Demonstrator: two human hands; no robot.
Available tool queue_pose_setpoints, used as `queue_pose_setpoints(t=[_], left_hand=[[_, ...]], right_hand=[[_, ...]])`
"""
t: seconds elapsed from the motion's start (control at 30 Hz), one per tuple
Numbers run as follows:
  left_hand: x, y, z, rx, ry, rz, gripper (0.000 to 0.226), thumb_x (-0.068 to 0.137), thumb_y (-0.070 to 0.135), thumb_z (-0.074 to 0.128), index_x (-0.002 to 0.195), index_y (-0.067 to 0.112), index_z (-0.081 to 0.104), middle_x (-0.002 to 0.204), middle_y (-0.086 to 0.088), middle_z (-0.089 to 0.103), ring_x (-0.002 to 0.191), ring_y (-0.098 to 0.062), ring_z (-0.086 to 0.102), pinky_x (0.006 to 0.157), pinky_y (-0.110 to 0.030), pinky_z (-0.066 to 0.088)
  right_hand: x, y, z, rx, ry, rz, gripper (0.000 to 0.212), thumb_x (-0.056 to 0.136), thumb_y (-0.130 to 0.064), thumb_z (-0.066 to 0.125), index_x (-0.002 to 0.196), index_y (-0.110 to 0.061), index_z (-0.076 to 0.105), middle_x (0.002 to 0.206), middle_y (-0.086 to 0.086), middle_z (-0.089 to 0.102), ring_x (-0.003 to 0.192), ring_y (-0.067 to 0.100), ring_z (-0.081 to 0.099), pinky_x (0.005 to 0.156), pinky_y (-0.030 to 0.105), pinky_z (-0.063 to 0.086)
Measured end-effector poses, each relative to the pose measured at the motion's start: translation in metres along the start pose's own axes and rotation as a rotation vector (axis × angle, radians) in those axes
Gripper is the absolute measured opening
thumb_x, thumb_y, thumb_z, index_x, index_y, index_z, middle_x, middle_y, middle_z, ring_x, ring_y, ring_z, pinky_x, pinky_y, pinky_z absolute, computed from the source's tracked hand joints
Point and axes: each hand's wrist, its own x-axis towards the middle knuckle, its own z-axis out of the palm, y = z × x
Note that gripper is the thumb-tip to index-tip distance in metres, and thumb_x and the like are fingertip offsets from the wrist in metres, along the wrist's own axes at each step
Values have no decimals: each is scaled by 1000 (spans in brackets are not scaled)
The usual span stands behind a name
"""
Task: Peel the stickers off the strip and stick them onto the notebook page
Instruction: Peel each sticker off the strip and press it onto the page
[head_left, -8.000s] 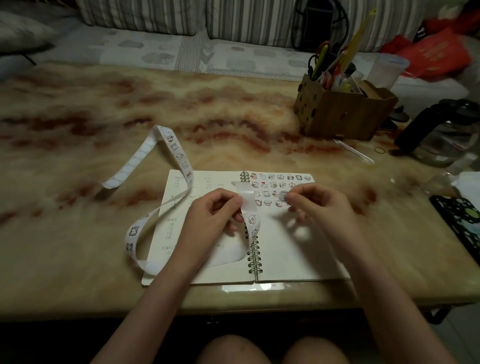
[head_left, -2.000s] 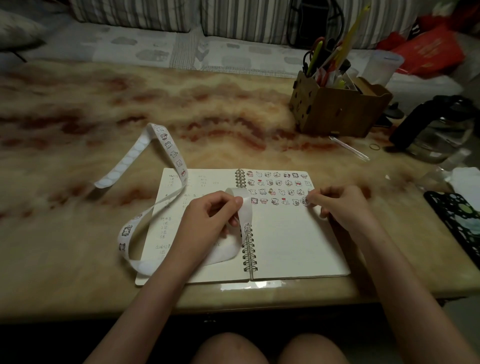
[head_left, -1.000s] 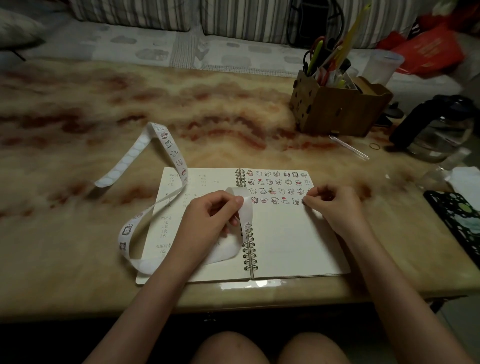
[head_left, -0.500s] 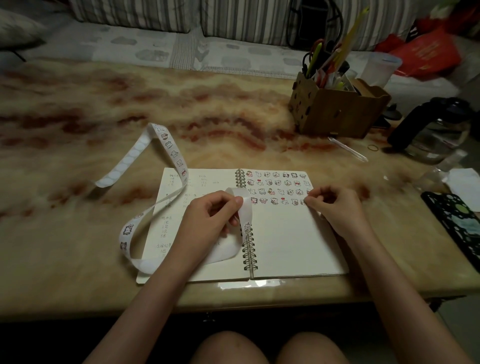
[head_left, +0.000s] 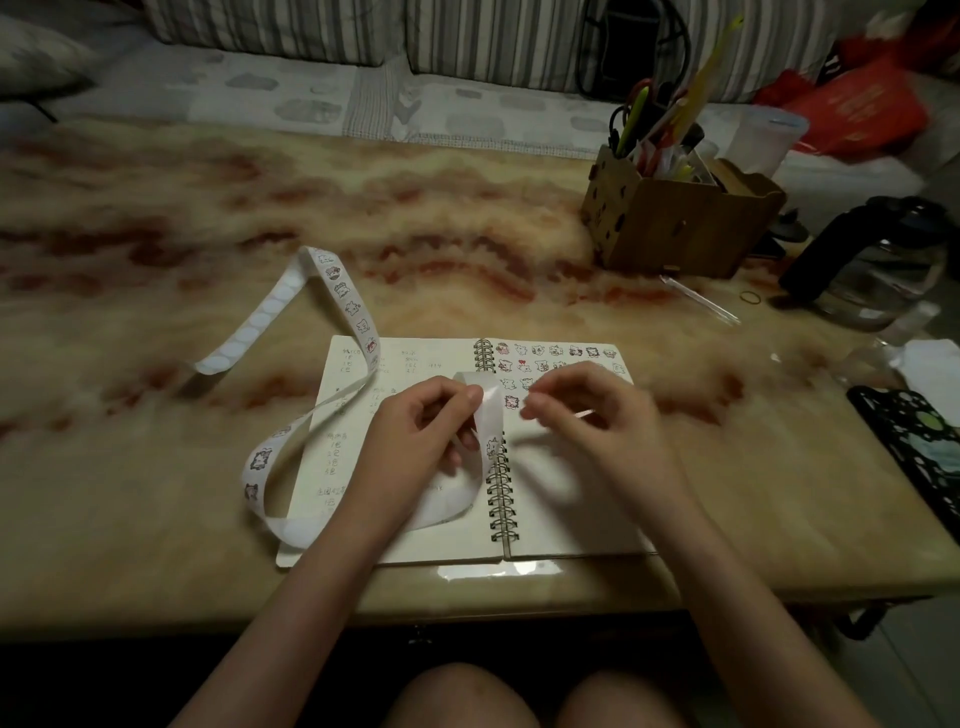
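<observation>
Two bare hands meet over the open spiral-bound notebook at centre frame.
Left hand keeps its pinching grip on the long white sticker strip; right hand, blurred, has left the page's right edge for the strip, grip unclear.

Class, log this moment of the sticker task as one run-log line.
left hand: holds sticker strip | right hand: blurred, fingers near strip, grip unclear | notebook: open, stickers on right page
</observation>
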Motion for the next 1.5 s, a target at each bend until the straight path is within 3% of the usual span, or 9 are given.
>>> queue_pose_setpoints(t=[0.17,0.47,0.63,0.83,1.03,1.13,1.2,1.37,1.5], left_hand=[[2,-3,-2,-27,12,8,24,95,19,55,83,0,63,62,-8,60,47,-18,51,51,-22,45],[2,-2,-2,-130,-10,5,46,89,36,57,76,-7,57,64,-22,52,48,-23,47,44,-24,40],[-1,3,0,-110,-29,-20,24,93,9,56,69,7,59,56,-11,39,45,-14,35,43,-23,29],[-1,8,1,-128,-31,-41,23,92,8,55,70,9,59,61,-14,39,50,-20,29,43,-25,23],[5,22,-4,16,-76,19,19,94,16,56,78,8,64,69,-13,52,59,-18,46,48,-19,37],[11,26,-4,97,-73,68,18,93,20,58,80,11,66,58,11,56,55,-3,51,52,-17,42],[13,27,-4,117,-64,79,17,93,21,58,81,12,66,58,10,56,55,-2,52,52,-18,43],[7,20,-5,9,-29,110,18,95,16,55,90,4,67,79,-17,64,67,-13,58,58,-20,49],[0,13,-5,-75,20,69,16,93,18,55,89,9,67,77,-1,66,72,-13,61,61,-20,50]], right_hand=[[-9,0,20,123,-106,63,16,77,-5,74,83,-18,67,81,-3,71,78,12,66,69,23,51],[-10,-1,28,261,-24,108,16,76,0,74,81,-14,69,78,2,71,75,11,66,69,19,52],[-11,-1,31,282,11,102,14,76,-4,75,82,-17,70,78,0,71,75,10,66,71,18,51],[-11,-1,33,284,38,80,13,77,-5,74,80,-17,70,78,-1,72,76,10,67,70,17,50],[-5,-8,30,285,50,24,13,79,-3,72,80,-16,70,77,-3,71,77,9,67,73,17,50],[-1,-12,26,263,66,-5,10,79,-3,71,83,-13,70,79,0,72,79,11,67,77,22,52],[1,-14,24,228,71,-20,10,79,-6,72,84,-14,70,80,-1,72,81,13,68,79,26,53],[3,-15,24,72,85,-100,9,79,-11,74,85,-16,70,79,-7,70,76,5,65,71,14,48],[1,-13,29,68,65,-106,10,79,-13,74,84,-21,70,79,-8,71,77,5,66,72,15,49]])
